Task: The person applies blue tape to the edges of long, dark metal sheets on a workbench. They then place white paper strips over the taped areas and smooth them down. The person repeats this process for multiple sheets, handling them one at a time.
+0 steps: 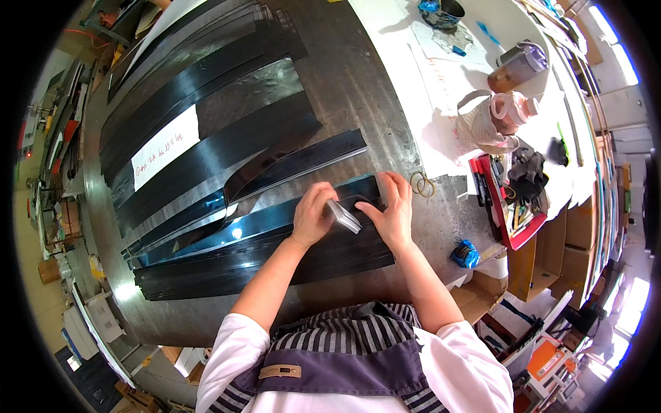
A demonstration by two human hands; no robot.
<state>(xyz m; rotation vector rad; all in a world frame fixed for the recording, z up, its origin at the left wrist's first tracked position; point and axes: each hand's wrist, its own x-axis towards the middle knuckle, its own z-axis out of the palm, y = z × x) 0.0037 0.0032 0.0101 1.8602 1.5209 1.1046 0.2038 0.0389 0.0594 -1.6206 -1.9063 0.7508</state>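
Observation:
In my left hand (313,217) is a small stack of white slips (346,217), pinched between closed fingers just above the black strips. My right hand (392,213) curls around the right end of a long glossy black strip (268,221), its thumb on the top face and its fingers at the end edge. Below that strip, nearer my body, lies a thick pile of similar black strips (275,268). Just beyond my hands, another black strip (303,162) with a bent-up edge rests on the metal table (375,103).
More black strips (227,65) lie farther back, with a handwritten white paper (165,146) on them. To the right are yellowish rings (422,184), a red tray (518,237) of pens and tools, a blue-wrapped roll (465,255), a fabric bag (482,127) and a bottle (518,67).

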